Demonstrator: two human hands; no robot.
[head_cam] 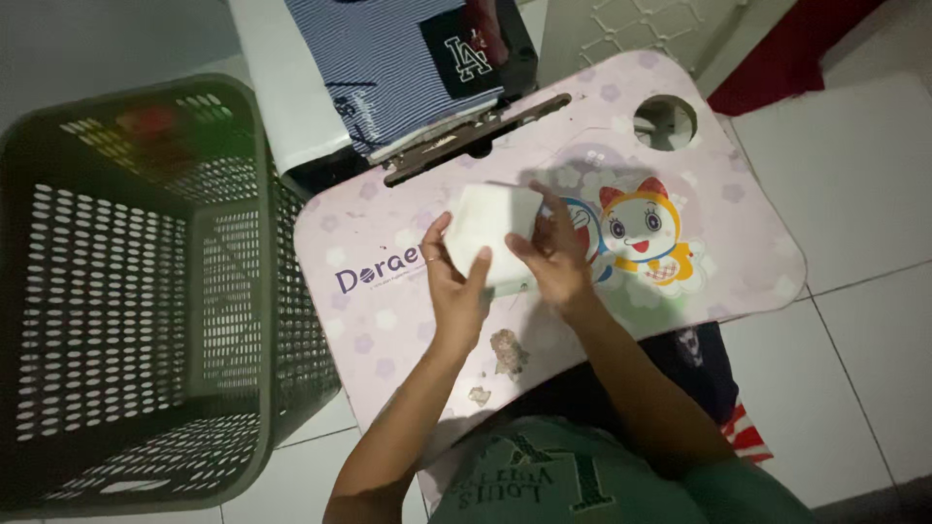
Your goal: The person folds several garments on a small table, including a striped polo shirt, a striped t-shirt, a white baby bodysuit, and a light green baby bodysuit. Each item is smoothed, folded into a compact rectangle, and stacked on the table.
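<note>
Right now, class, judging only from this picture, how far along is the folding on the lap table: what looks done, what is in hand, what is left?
Done: a folded striped garment lies stacked beyond the pink lap table. In hand: the left hand and right hand both grip a small white cloth on the table, folded into a compact rectangle. Left: the green laundry basket shows nothing inside, so little seems to remain.

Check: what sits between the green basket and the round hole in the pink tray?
Head view: both hands, left hand and right hand, holding a white folded cloth.
</note>
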